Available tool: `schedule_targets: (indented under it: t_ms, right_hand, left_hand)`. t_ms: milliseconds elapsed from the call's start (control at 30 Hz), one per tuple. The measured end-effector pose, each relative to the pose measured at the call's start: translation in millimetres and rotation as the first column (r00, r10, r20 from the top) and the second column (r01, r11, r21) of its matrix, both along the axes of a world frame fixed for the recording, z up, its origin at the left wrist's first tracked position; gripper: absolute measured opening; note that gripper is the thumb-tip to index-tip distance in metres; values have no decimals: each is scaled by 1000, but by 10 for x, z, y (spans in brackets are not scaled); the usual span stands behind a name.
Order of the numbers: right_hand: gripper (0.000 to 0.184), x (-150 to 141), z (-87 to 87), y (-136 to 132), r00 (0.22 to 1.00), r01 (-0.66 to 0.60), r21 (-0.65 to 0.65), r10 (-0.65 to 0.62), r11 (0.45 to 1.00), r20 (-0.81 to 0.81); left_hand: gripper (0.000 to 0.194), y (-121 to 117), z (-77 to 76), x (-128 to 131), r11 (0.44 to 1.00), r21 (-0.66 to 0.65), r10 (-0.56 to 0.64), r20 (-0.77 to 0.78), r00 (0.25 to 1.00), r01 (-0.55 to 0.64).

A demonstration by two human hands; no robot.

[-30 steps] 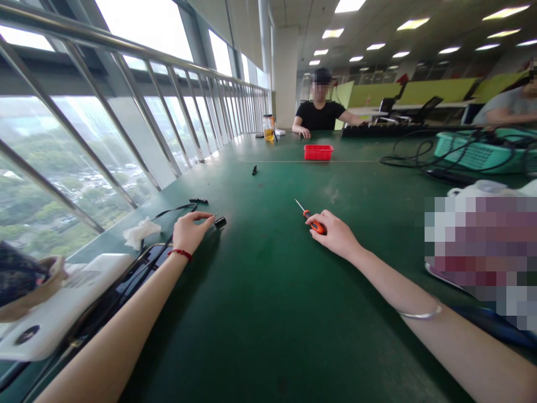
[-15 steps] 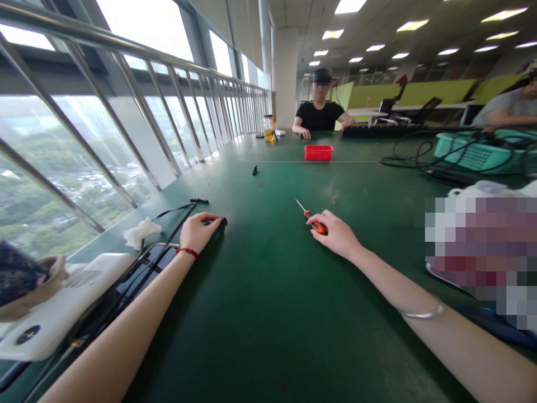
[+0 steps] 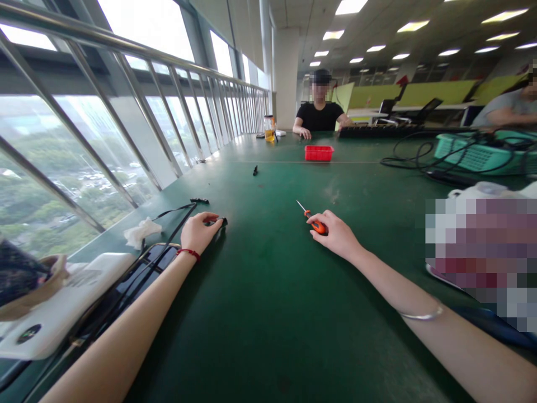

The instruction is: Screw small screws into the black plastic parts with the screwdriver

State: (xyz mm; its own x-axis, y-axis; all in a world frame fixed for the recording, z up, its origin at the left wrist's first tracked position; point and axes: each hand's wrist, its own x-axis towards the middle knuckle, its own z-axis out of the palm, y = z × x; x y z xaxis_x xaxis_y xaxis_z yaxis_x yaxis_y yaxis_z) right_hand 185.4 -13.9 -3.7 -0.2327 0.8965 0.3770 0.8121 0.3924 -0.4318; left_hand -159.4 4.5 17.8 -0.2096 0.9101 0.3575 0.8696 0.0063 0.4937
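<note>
My left hand [image 3: 201, 230], with a red cord at the wrist, is closed at the fingertips on a small black block [image 3: 225, 222] on the green table. Thumb and fingers cover most of that block, so its exact kind is hard to make out. To the right, my right hand [image 3: 333, 232] is wrapped round the orange and black handle of a screwdriver [image 3: 320, 227]. The screwdriver's thin metal shaft points forward and left, away from me. Farther forward lies another small black piece [image 3: 255, 170], apart from both hands. A black strip [image 3: 199, 200] rests beyond my left hand.
A red tray [image 3: 319, 153] stands toward the far side, where a person [image 3: 321, 115] sits. At right are a teal basket [image 3: 478, 154] with black cables and a blurred bag. Crumpled tissue [image 3: 142, 232], a phone-like dark slab and a white device [image 3: 62, 305] lie at left.
My left hand has shifted slightly right and its fingers have come onto the black block. My right hand keeps the screwdriver in place. The person opposite has drawn an arm inward.
</note>
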Motion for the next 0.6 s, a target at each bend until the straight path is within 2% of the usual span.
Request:
schedule_targets:
  t_ms: [133, 267, 367, 500, 600]
  right_hand:
    - [23, -24, 27, -41, 998, 2, 74, 3, 997, -69]
    - [16, -73, 103, -123, 981, -9, 202, 48, 979, -187]
    - [12, -96, 254, -186, 960, 41, 281, 40, 959, -278]
    - [14, -41, 577, -231, 894, 171, 371, 14, 913, -448]
    - [17, 39, 780, -241, 862, 183, 474, 92, 861, -499]
  left_hand:
    - [32, 1, -12, -15, 1000, 10, -24, -37, 999, 24]
    - [31, -13, -12, 151, 991, -17, -135, 46, 990, 136]
    - [27, -29, -6, 494, 941, -28, -336, 68, 940, 338]
    - [21, -69, -7, 1128, 820, -69, -567, 43, 823, 568]
    - [17, -117, -30, 1524, 762, -58, -647, -5, 763, 645]
